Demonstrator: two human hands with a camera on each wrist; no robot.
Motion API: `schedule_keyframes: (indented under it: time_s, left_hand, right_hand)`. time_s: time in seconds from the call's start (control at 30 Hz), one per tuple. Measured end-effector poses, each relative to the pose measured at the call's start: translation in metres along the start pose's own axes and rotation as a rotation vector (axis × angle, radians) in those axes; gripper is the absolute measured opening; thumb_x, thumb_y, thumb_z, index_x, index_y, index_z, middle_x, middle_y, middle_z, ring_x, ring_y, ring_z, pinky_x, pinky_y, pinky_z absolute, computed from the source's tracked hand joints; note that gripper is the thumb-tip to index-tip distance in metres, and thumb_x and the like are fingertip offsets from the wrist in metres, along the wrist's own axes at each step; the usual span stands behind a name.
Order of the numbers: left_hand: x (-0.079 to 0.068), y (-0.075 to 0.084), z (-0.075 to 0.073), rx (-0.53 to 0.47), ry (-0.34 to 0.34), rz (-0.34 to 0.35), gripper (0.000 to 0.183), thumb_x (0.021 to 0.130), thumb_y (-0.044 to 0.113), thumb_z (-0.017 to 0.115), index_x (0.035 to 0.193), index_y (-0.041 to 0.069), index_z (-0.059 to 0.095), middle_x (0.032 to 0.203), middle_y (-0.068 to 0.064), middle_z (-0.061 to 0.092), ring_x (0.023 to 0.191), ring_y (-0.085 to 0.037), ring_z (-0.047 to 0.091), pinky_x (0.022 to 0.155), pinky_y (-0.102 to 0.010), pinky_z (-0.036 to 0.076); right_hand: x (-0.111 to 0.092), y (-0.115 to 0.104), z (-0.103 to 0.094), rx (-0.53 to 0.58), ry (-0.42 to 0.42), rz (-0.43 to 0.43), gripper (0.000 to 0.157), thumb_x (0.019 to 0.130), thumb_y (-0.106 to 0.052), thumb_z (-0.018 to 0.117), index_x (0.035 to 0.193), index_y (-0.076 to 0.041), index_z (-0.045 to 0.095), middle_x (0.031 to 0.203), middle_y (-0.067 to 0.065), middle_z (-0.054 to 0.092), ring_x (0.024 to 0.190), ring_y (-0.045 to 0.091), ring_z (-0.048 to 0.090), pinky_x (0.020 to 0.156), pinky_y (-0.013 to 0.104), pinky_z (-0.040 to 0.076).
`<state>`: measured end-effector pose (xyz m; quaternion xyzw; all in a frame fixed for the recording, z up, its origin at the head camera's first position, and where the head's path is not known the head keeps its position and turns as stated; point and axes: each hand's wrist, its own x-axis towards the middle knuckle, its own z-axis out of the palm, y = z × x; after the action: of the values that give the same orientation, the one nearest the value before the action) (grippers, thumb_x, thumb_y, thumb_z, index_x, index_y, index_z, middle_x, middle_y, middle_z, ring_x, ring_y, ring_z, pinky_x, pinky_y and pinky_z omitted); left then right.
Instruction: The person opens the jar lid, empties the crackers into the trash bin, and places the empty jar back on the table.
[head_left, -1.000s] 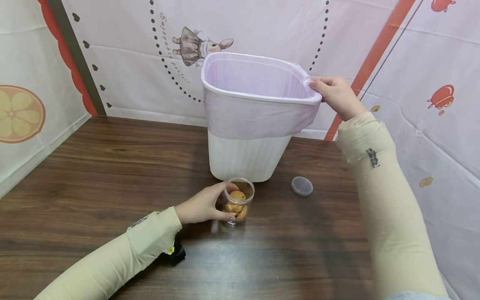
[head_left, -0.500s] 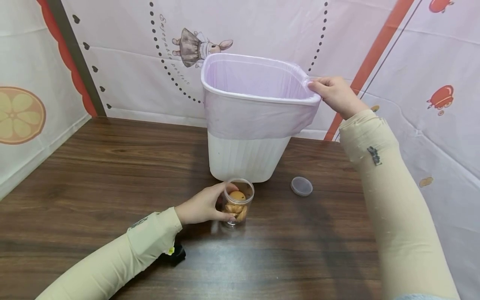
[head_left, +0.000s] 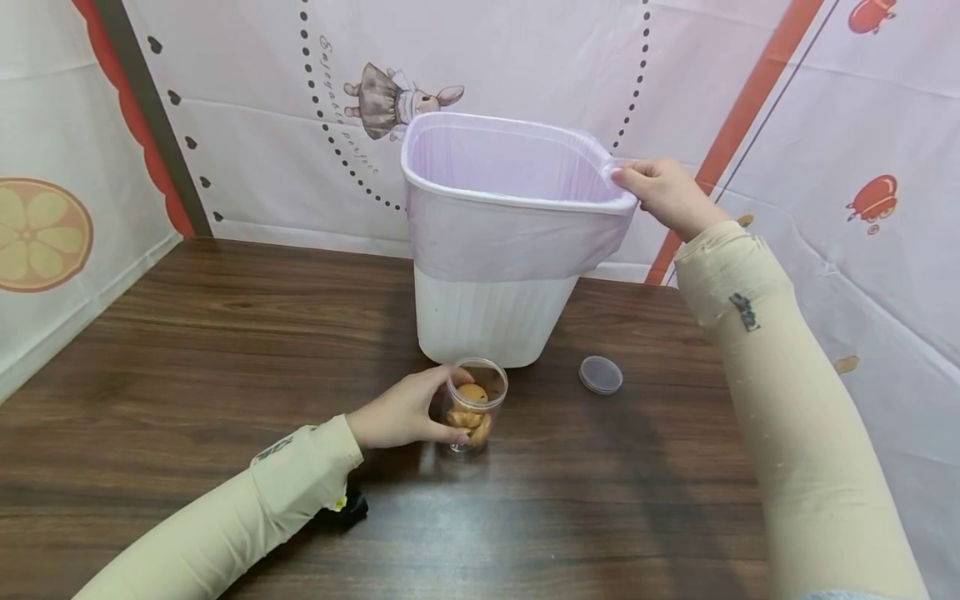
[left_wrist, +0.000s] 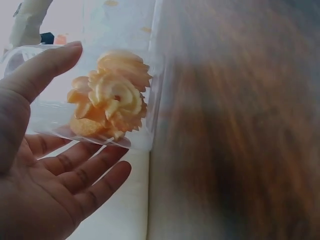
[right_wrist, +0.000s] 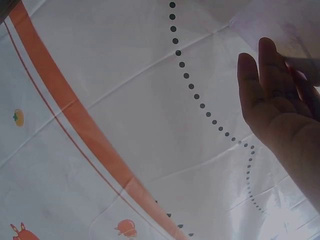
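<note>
My left hand (head_left: pixel 401 412) grips a clear plastic jar (head_left: pixel 492 393) from its left side, with the thumb in front and the fingers behind. The jar stands upright on the table without its lid and holds several golden butter cookies (left_wrist: pixel 115 97), swirled on top in the left wrist view. At the back stands a white trash bin (head_left: pixel 480 321), lined with a pale purple garbage bag (head_left: pixel 517 242) folded over its rim. My right hand (head_left: pixel 666 193) pinches the bag at the bin's right rim corner. In the right wrist view the pinched spot is mostly hidden behind the fingers.
A round clear lid (head_left: pixel 600 374) lies on the dark wooden table (head_left: pixel 225 350), right of the bin's base. Printed cloth (head_left: pixel 262 150) hangs behind and at both sides. A small black object (head_left: pixel 351 510) sits under my left wrist.
</note>
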<state>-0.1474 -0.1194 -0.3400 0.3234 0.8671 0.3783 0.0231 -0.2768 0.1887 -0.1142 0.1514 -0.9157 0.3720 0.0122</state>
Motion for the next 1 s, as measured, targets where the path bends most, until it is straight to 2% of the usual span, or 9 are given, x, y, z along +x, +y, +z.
schedule_keyframes:
  time_s: [0.13,0.37,0.53,0.73,0.9,1.0]
  left_hand:
    - [-0.001,0.002,-0.002,-0.009,0.018,0.006,0.062,0.073,0.033,0.083,0.123,0.013,0.053,0.113,0.002,0.062,0.096,-0.009,0.058,0.088,-0.029,0.047]
    - [-0.002,0.004,-0.008,-0.026,0.02,-0.024,0.064,0.073,0.034,0.083,0.124,0.011,0.051,0.098,0.005,0.065,0.088,-0.007,0.059,0.082,-0.026,0.047]
    - [-0.001,0.005,-0.01,-0.044,0.03,-0.035,0.063,0.073,0.033,0.083,0.123,0.013,0.051,0.094,0.005,0.064,0.084,-0.006,0.058,0.08,-0.024,0.047]
    - [0.0,0.003,-0.011,-0.043,0.033,-0.025,0.063,0.073,0.033,0.083,0.123,0.012,0.051,0.093,0.005,0.064,0.084,-0.006,0.057,0.08,-0.024,0.047]
    - [0.0,0.002,-0.011,-0.052,0.035,-0.029,0.062,0.073,0.034,0.083,0.122,0.014,0.051,0.095,0.005,0.064,0.085,-0.006,0.057,0.082,-0.025,0.047]
    - [-0.001,0.002,-0.012,-0.055,0.038,-0.027,0.062,0.073,0.036,0.083,0.122,0.014,0.051,0.096,0.006,0.064,0.086,-0.006,0.058,0.082,-0.025,0.047]
  right_hand:
    - [-0.001,0.0,0.0,-0.016,-0.005,0.005,0.053,0.101,-0.036,0.042,0.14,-0.001,0.047,0.148,0.013,0.043,0.105,-0.001,0.048,0.102,0.033,0.041]
    - [0.0,0.001,0.001,-0.028,0.002,0.004,0.052,0.1,-0.036,0.043,0.139,-0.001,0.048,0.135,0.006,0.053,0.098,-0.003,0.049,0.088,0.022,0.044]
    - [0.0,-0.002,0.002,-0.015,0.014,0.005,0.052,0.1,-0.035,0.044,0.138,0.0,0.049,0.126,0.003,0.057,0.094,-0.005,0.051,0.085,0.017,0.045]
    - [0.0,-0.002,0.002,-0.003,0.026,0.009,0.052,0.1,-0.033,0.044,0.138,0.002,0.048,0.13,0.006,0.056,0.09,-0.007,0.052,0.082,0.014,0.046]
    - [0.0,-0.002,0.002,0.004,0.025,0.015,0.053,0.1,-0.034,0.044,0.138,0.002,0.048,0.125,0.004,0.057,0.09,-0.006,0.052,0.085,0.016,0.046]
    - [0.001,-0.002,0.003,-0.004,0.023,0.018,0.052,0.1,-0.034,0.044,0.138,0.001,0.048,0.131,0.004,0.056,0.089,-0.007,0.052,0.084,0.016,0.046]
